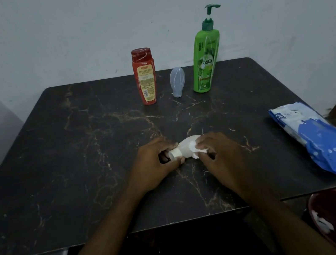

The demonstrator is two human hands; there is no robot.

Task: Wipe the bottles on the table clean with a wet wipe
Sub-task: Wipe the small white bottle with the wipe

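Partly hidden: white bottle (185, 148) under wipe (195, 148).

Head camera looks forward and down over the dark table (80, 164).

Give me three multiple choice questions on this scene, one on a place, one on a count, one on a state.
1. Where is the wipes pack? A far left B right edge of the table C on the floor
2. How many bottles stand at the back? A three B one C five
3. The white bottle is: A standing alone B lying in both hands C in the bin

B, the pack lies at the right. A, red bottle, grey bottle, green pump bottle. B, left hand grips its cap, right hand presses a wipe on it.
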